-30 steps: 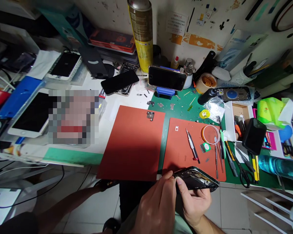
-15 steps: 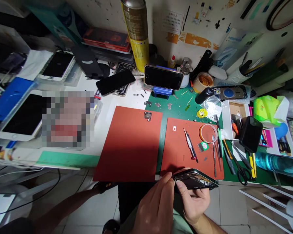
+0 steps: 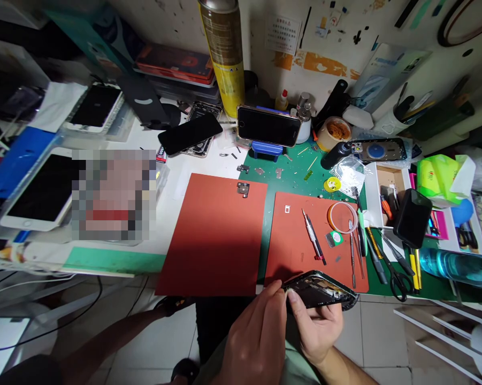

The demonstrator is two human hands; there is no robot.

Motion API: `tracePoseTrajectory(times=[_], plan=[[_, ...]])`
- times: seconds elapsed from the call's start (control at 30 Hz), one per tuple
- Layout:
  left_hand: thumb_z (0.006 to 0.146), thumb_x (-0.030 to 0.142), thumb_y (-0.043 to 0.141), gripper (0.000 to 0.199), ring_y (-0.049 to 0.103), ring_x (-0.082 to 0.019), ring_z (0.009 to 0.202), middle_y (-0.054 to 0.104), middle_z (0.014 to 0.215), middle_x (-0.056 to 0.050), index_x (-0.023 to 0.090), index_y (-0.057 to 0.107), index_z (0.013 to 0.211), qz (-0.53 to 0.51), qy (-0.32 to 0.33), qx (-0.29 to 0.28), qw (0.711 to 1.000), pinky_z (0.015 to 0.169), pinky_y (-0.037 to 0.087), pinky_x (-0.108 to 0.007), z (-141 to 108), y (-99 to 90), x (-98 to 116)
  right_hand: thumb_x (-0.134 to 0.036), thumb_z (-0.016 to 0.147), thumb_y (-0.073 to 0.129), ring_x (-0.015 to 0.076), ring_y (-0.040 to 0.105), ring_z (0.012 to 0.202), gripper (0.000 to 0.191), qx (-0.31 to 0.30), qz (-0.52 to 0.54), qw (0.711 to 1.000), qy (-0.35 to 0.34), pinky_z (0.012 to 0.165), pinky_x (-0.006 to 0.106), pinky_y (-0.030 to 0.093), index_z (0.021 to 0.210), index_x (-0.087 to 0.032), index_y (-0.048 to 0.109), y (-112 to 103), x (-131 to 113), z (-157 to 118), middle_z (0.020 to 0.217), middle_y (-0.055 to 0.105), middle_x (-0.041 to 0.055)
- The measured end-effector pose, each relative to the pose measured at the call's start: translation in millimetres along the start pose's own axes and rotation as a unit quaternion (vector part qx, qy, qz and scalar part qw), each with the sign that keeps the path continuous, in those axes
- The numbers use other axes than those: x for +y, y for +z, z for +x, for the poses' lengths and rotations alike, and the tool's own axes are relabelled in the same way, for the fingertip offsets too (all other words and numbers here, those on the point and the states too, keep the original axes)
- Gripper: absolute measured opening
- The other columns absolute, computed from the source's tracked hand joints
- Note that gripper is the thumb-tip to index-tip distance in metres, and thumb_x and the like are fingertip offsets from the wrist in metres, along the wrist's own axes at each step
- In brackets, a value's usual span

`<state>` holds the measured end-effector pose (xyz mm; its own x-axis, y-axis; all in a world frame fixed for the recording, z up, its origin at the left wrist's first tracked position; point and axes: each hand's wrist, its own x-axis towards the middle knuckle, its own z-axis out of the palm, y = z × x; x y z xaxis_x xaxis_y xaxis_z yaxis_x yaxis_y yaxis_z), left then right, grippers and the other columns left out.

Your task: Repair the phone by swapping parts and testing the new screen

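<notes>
My right hand [image 3: 321, 329] holds an opened phone [image 3: 319, 289] from below, its thumb on the near left edge. The phone is dark, tilted, and shows some inner parts along its right side. My left hand [image 3: 259, 334] is closed at the phone's left end, fingertips pressed together against that corner. A small pale bit shows between the hands, too small to name. The phone hangs over the front edge of the right red mat [image 3: 281, 251]. On that mat lie a precision screwdriver [image 3: 313, 236], a SIM tray [image 3: 287, 209] and a tape roll [image 3: 342, 217].
A second red mat [image 3: 212, 235] lies to the left, with a small metal part [image 3: 243, 189] on it. Scissors [image 3: 399, 283] and several slim tools lie at the right. A phone [image 3: 268, 126] leans on a blue stand [image 3: 267, 149], beside a tall spray can [image 3: 227, 64].
The opened phone has risen slightly and tilted a little more, its right end turning. Both hands keep the same hold on it.
</notes>
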<state>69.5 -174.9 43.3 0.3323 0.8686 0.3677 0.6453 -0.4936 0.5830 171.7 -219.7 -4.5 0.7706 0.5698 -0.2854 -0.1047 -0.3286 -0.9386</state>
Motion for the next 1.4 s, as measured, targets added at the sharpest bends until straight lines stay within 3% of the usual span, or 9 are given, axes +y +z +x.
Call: tracePoseTrajectory(times=[0.1,0.37,0.77,0.93,1.13,1.4], plan=[[0.1,0.0,0.057,0.018,0.079,-0.022,0.105,0.079,0.109,-0.016,0.007,0.065,0.115,0.004,0.001,-0.002,1.0,0.096,0.062,-0.028,2,-1.6,1,-0.048,0.07,0.097,0.0122,0.059,0.038,0.055,0.0,0.006,1.0,-0.001,0.036,0.021,0.049,0.102,-0.014,0.067,1,-1,1,0.074,0.079,0.0067],[0.097,-0.002,0.063,0.021,0.079,-0.024,0.099,0.079,0.106,-0.017,0.005,0.064,0.117,0.024,0.007,-0.002,1.0,0.091,0.063,-0.032,1,1.4,1,-0.037,0.073,0.096,0.0223,0.077,0.06,0.045,-0.07,0.053,0.996,-0.012,0.049,0.025,0.061,0.103,-0.017,0.07,1,-10,13,0.082,0.082,0.009],[0.102,0.004,0.058,0.013,0.078,-0.02,0.09,0.078,0.1,-0.01,0.011,0.064,0.112,0.027,-0.016,-0.006,0.999,0.087,0.061,-0.028,8,-1.4,2,-0.033,0.071,0.096,0.023,0.079,0.061,0.037,-0.06,0.044,0.995,-0.059,0.053,0.026,0.065,0.097,-0.018,0.074,5,-11,17,0.081,0.083,0.0072],[0.108,0.012,0.05,0.014,0.077,-0.018,0.078,0.077,0.091,-0.004,0.019,0.061,0.107,0.002,-0.054,-0.042,0.998,0.072,0.06,-0.028,15,-5.2,0,-0.029,0.068,0.097,0.0219,0.079,0.061,0.036,-0.048,0.034,0.994,-0.088,0.059,0.025,0.067,0.095,-0.017,0.075,4,-10,19,0.078,0.083,0.0064],[0.11,0.017,0.043,0.024,0.076,-0.019,0.067,0.076,0.082,0.0,0.022,0.064,0.1,0.025,-0.068,-0.105,0.992,0.057,0.055,-0.03,24,-10.0,-7,-0.03,0.075,0.094,0.0249,0.082,0.073,0.036,-0.105,0.06,0.992,-0.029,0.068,0.029,0.07,0.101,-0.017,0.073,3,-11,21,0.089,0.084,0.0093],[0.113,0.026,0.042,0.028,0.076,-0.017,0.064,0.076,0.078,0.002,0.022,0.066,0.098,-0.004,-0.076,-0.125,0.989,0.057,0.056,-0.028,29,-19.5,-9,-0.029,0.075,0.094,0.0242,0.082,0.075,0.036,-0.113,0.062,0.991,-0.042,0.068,0.028,0.069,0.102,-0.018,0.073,2,-14,23,0.089,0.084,0.0081]])
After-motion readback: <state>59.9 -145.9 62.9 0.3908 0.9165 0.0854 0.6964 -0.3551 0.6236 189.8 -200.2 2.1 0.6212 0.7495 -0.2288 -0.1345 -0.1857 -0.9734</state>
